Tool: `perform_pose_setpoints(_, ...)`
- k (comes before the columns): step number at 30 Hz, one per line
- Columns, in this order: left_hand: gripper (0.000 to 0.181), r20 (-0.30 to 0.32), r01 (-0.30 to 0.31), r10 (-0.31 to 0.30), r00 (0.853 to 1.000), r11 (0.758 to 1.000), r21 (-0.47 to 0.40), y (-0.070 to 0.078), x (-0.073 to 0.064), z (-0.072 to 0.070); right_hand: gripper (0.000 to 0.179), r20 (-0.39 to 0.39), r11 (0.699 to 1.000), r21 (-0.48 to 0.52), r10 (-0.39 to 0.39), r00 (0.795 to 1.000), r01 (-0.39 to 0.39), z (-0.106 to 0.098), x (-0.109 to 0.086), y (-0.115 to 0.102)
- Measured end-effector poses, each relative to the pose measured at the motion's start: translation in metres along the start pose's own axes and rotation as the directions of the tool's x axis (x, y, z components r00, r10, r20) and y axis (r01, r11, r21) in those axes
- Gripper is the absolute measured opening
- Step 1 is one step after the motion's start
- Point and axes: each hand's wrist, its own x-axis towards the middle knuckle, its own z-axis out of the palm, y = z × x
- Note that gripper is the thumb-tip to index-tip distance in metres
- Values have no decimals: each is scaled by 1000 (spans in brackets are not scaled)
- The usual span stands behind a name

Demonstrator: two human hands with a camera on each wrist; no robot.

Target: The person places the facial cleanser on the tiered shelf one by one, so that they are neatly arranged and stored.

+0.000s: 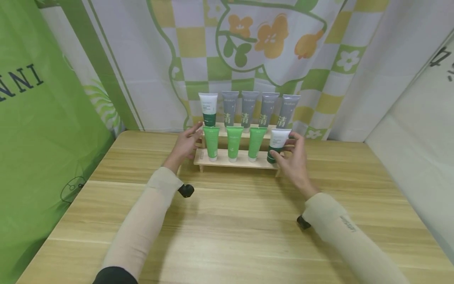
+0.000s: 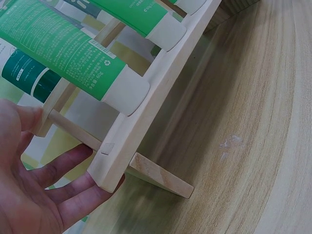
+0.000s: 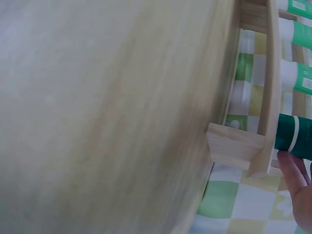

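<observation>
A two-tier wooden display stand [image 1: 237, 159] stands at the back of the table and bears several squeeze tubes. My left hand [image 1: 186, 144] grips its left end. In the left wrist view the thumb is at the upper shelf's end, and fingers [image 2: 80, 197] reach round the end of the lower shelf. My right hand [image 1: 295, 161] holds a white and dark green tube [image 1: 278, 142] at the right end of the lower tier, thumb in front. Three bright green tubes, among them the middle one [image 1: 233, 144], stand cap down to its left.
Several grey tubes [image 1: 249, 108] and a white and dark green tube [image 1: 208, 107] line the upper tier. Behind the wooden table [image 1: 227, 221] hangs a checked, flowered curtain [image 1: 195, 43]. A green cloth [image 1: 32, 130] hangs at the left, a pale one [image 1: 418, 106] at the right.
</observation>
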Motion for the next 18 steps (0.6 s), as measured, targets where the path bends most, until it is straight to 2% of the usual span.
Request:
perform_pose_setpoints(9, 49, -3, 16, -16, 1000, 1000, -7, 0, 1, 0, 74, 12, 1000, 16, -16, 1000, 16, 1, -2, 3)
perform_pose_setpoints(18, 50, 4, -2, 2, 1000, 1000, -4, 0, -1, 0, 69, 10, 1000, -13, -4, 1000, 4, 2, -2, 1)
